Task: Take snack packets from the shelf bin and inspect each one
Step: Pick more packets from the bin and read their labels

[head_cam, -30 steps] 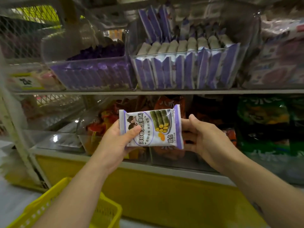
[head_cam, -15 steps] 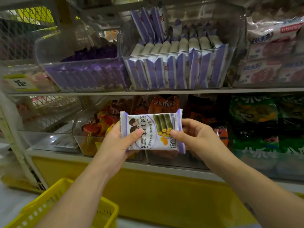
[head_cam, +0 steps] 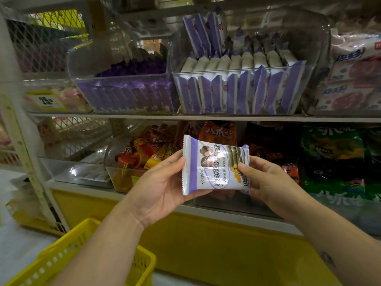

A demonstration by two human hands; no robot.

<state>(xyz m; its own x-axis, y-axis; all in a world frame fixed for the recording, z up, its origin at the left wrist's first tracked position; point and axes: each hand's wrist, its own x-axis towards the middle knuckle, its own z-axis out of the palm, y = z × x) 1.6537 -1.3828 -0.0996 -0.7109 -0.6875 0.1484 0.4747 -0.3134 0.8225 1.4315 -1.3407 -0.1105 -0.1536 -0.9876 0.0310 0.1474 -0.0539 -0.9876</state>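
A white and purple snack packet [head_cam: 214, 165] with printed figures is held face up in front of the lower shelf. My left hand [head_cam: 162, 184] grips its left edge, fingers behind it. My right hand [head_cam: 266, 178] pinches its right edge, thumb on the front. Above, on the upper shelf, a clear plastic bin [head_cam: 243, 108] holds several matching purple and white packets standing on edge.
Another clear bin [head_cam: 132, 106] of purple packets sits to the left, pink packs [head_cam: 350, 79] to the right. The lower shelf holds orange [head_cam: 148, 153] and green [head_cam: 334, 157] snack bags. A yellow basket [head_cam: 86, 263] stands at lower left, by the yellow shelf base [head_cam: 216, 244].
The packet has tilted so its left end faces me more and has shifted slightly right. My right thumb has moved onto the packet's front; my left thumb has slid off the front.
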